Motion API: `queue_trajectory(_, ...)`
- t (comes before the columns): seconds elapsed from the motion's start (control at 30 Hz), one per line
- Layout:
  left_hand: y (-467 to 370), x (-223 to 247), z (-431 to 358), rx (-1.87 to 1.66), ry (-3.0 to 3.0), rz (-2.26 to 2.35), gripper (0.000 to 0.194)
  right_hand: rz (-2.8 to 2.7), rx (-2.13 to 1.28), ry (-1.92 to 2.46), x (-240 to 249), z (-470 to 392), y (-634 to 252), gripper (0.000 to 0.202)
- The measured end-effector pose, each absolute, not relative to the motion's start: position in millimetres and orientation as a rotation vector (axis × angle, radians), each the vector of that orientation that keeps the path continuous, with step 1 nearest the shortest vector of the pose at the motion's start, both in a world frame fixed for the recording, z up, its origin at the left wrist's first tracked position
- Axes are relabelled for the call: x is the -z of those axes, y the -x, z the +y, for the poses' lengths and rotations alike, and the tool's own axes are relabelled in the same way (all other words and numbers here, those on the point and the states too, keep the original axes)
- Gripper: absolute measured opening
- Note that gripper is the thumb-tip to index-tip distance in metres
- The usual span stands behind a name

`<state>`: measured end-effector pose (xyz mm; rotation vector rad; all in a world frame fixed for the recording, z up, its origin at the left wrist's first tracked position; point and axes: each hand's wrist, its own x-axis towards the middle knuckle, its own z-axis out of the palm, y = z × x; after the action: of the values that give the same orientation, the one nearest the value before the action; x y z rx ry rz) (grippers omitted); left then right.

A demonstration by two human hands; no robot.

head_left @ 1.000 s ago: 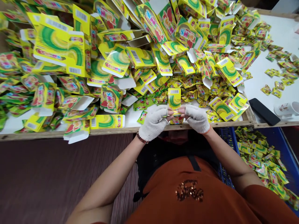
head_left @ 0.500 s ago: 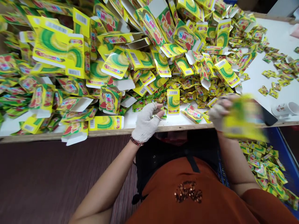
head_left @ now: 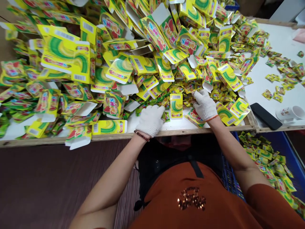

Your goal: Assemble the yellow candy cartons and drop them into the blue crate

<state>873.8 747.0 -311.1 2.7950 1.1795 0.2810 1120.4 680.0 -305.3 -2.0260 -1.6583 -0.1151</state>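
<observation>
My left hand (head_left: 151, 121), in a white knit glove, is curled down at the table's front beside small green sachets (head_left: 167, 117). Its fingertips are hidden, so what they hold does not show. My right hand (head_left: 204, 105), gloved too, has bent fingers in the pile of small yellow sachets (head_left: 184, 87); what lies under the fingertips cannot be made out. Between the hands stands an upright yellow carton (head_left: 176, 106) with a barcode at its top. Another carton (head_left: 194, 117) lies partly under my right hand. Flat yellow cartons (head_left: 231, 113) rest to its right.
A large heap of cartons (head_left: 119, 68) spreads over the white table (head_left: 256, 71). At the right are a black phone (head_left: 266, 116), a white mug (head_left: 289, 113) and scattered sachets (head_left: 273, 77). Below the edge, a blue crate (head_left: 289, 143) holds many packets.
My right hand has let go of the yellow cartons, which now lie at the table's right front, and has moved left to the sachets. My left hand has turned palm down, fingers curled.
</observation>
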Motion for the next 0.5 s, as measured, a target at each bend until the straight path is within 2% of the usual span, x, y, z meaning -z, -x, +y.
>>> queue_trajectory(0.07,-866.7,309.5,746.7,-0.404,-2.648,1.16,0.009,-1.676,0.147,2.085,305.0,677.6,-1120.4,0.024)
queue_trajectory(0.17,-855.5,308.9,742.2,-0.618,-2.283,1.115,0.028,-1.729,0.208,1.942,301.4,665.3,-1122.3,0.012)
queue_trajectory(0.23,-853.2,310.2,735.7,-0.719,-1.999,1.098,0.029,-1.694,0.204,1.776,298.6,654.4,-1119.4,0.011)
queue_trajectory(0.33,-860.9,314.5,722.3,-0.806,-1.52,1.035,0.025,-1.496,0.044,1.636,296.9,639.6,-1102.0,0.013)
queue_trajectory(0.43,-875.2,317.4,708.1,-0.843,-1.26,0.981,0.046,-1.417,-0.112,1.584,300.0,632.6,-1074.6,0.011)
queue_trajectory(0.5,-882.3,317.3,700.6,-0.868,-1.276,0.964,0.046,-1.497,-0.195,1.564,303.2,632.4,-1058.6,0.008)
